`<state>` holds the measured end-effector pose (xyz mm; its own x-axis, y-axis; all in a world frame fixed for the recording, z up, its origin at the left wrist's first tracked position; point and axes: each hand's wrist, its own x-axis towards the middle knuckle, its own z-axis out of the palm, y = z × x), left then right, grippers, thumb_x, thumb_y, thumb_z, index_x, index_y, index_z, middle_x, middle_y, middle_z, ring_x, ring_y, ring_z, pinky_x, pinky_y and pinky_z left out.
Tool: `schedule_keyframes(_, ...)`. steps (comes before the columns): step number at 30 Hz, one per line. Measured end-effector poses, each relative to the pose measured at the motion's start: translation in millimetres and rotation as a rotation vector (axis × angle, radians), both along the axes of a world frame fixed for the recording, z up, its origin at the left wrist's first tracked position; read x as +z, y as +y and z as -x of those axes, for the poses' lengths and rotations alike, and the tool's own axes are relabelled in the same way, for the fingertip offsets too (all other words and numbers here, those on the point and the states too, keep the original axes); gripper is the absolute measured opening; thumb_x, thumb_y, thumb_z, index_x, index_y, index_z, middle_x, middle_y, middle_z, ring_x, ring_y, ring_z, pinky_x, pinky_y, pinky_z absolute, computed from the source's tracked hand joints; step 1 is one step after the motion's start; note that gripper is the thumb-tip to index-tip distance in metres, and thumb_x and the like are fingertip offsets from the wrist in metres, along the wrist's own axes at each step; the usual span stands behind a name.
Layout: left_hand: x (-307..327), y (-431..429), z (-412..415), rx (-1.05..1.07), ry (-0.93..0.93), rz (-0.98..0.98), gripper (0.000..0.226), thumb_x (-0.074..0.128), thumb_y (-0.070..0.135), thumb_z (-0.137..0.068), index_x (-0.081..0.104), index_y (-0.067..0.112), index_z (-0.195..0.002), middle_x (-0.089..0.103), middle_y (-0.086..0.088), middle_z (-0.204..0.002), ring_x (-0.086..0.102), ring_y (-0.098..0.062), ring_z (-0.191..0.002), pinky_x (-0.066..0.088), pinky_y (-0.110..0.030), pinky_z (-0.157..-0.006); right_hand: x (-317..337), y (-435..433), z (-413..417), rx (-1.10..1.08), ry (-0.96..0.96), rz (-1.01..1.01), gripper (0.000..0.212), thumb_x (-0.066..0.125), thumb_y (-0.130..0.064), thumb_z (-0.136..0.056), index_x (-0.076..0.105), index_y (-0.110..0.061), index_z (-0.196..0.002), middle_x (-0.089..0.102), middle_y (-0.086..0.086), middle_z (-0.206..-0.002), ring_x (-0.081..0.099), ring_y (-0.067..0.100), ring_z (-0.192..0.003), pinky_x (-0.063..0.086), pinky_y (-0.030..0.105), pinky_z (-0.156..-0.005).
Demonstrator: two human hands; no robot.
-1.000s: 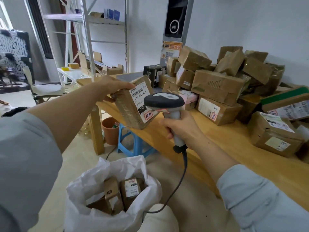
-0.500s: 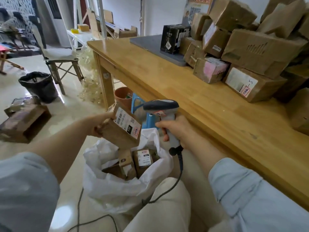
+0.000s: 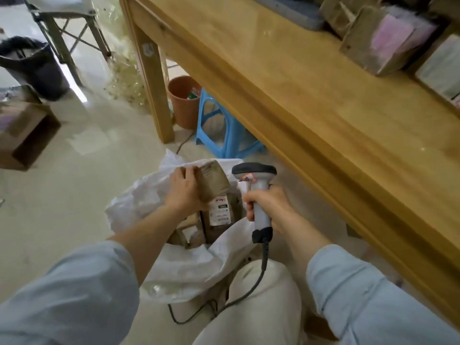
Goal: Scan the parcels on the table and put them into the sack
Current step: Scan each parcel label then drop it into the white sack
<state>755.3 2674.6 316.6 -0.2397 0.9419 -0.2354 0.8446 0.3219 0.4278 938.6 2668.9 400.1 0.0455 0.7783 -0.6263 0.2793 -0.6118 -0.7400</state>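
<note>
Far left on the floor: a black bin (image 3: 32, 66) and an open box (image 3: 25, 135). The left hand (image 3: 185, 190) has its fingers wrapped round a brown parcel (image 3: 212, 181), holding it tilted right at the mouth of the white sack (image 3: 154, 202) on the floor. There are labelled boxes (image 3: 220, 212) inside, just under it. Just beside that, the right hand (image 3: 268, 205) is clenched round the scanner (image 3: 256, 192) handle, head up, with the cable hanging down. The table (image 3: 323, 108) runs along the right, with a blurry pile (image 3: 383, 41) at its far edge.
</note>
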Motion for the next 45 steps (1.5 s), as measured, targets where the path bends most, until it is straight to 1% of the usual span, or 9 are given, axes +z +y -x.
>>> schedule_keyframes(5, -49.0, 21.6, -10.5, -0.430, 0.353, 0.117, 0.103, 0.076, 0.042, -0.074, 0.009, 0.028, -0.151, 0.014, -0.012, -0.146, 0.018, -0.033, -0.137, 0.018, -0.046, -0.116, -52.2, 38.3, -4.8, -0.089, -0.080, 0.024, 0.005, 0.064, 0.002, -0.076, 0.062, -0.002, -0.079, 0.061, 0.010, -0.060, 0.058, 0.022, -0.053, 0.056, 0.038, -0.071)
schedule_keyframes(9, -82.9, 30.4, -5.9, -0.495, 0.405, 0.194, 0.076, 0.064, 0.042, -0.084, 0.025, 0.034, -0.148, 0.015, -0.009, -0.151, 0.011, -0.033, -0.144, -0.007, -0.050, -0.117, -92.2, 65.7, -15.0, -0.059, -0.182, 0.093, 0.038, 0.072, -0.013, -0.077, 0.058, -0.001, -0.111, 0.065, 0.016, -0.101, 0.064, 0.030, -0.093, 0.052, 0.038, -0.086)
schedule_keyframes(12, -92.6, 41.2, -2.5, -0.474, 0.347, 0.178, 0.064, 0.054, 0.047, -0.090, 0.029, 0.028, -0.147, 0.016, -0.006, -0.157, 0.002, -0.028, -0.148, -0.006, -0.049, -0.119, -117.0, 82.3, -16.3, -0.052, -0.226, 0.131, 0.047, 0.073, -0.017, -0.077, 0.055, 0.002, -0.116, 0.063, 0.018, -0.108, 0.062, 0.033, -0.096, 0.051, 0.039, -0.084)
schedule_keyframes(18, -106.6, 68.0, -0.8, -0.444, 0.277, 0.078, 0.041, 0.042, 0.041, -0.099, 0.051, 0.025, -0.135, 0.045, 0.001, -0.143, 0.030, -0.022, -0.139, 0.007, -0.041, -0.121, -155.9, 105.5, -13.5, 0.028, -0.122, 0.239, 0.054, 0.073, -0.018, -0.074, 0.053, -0.004, -0.122, 0.061, 0.017, -0.107, 0.060, 0.031, -0.091, 0.051, 0.041, -0.087)
schedule_keyframes(26, -111.3, 74.1, 5.1, -0.103, -0.056, -0.034, 0.026, 0.055, 0.023, -0.094, 0.062, 0.016, -0.118, 0.053, -0.004, -0.130, 0.043, -0.021, -0.122, 0.033, -0.031, -0.103, -186.6, 122.8, -0.2, 0.124, -0.150, 0.259, 0.036, 0.073, -0.014, -0.076, 0.057, -0.005, -0.106, 0.059, 0.013, -0.085, 0.059, 0.028, -0.078, 0.052, 0.036, -0.074)
schedule_keyframes(31, -107.1, 77.0, 33.6, 0.202, 0.135, 0.007, 0.052, 0.049, 0.043, -0.094, 0.045, 0.020, -0.140, 0.033, -0.005, -0.152, 0.021, -0.024, -0.143, 0.006, -0.044, -0.119, -189.2, 128.6, 10.4, 0.167, -0.251, 0.108, 0.036, 0.073, -0.029, -0.059, 0.060, -0.015, -0.090, 0.064, 0.012, -0.095, 0.061, 0.033, -0.091, 0.052, 0.045, -0.088)
schedule_keyframes(38, -115.1, 62.3, 126.0, 0.603, 0.328, 0.579, 0.063, 0.023, 0.028, -0.102, -0.008, 0.005, -0.152, -0.013, -0.029, -0.156, -0.013, -0.042, -0.145, -0.012, -0.049, -0.116, -174.5, 132.0, 22.8, 0.239, -0.294, -0.051, 0.026, 0.071, -0.016, -0.075, 0.059, -0.007, -0.097, 0.059, 0.010, -0.089, 0.058, 0.028, -0.083, 0.047, 0.034, -0.075)
schedule_keyframes(42, -119.0, 47.4, 155.0, 0.629, 0.303, 0.697, 0.071, 0.031, 0.045, -0.100, 0.007, 0.004, -0.152, 0.023, -0.028, -0.153, 0.017, -0.042, -0.144, -0.008, -0.055, -0.115, -170.8, 129.5, 24.1, 0.306, -0.305, -0.056, 0.019, 0.067, -0.011, -0.081, 0.054, -0.009, -0.095, 0.056, 0.005, -0.082, 0.053, 0.019, -0.072, 0.041, 0.030, -0.072)
schedule_keyframes(45, -115.3, 43.5, 167.2, 0.536, 0.308, 0.554, 0.025, 0.040, 0.020, -0.097, 0.054, 0.010, -0.115, 0.057, -0.012, -0.100, 0.051, -0.033, -0.112, 0.007, -0.050, -0.115, -167.0, 128.7, 32.8, 0.341, -0.428, -0.055, 0.020, 0.068, -0.019, -0.078, 0.054, -0.013, -0.092, 0.058, 0.008, -0.088, 0.055, 0.026, -0.083, 0.045, 0.036, -0.084)
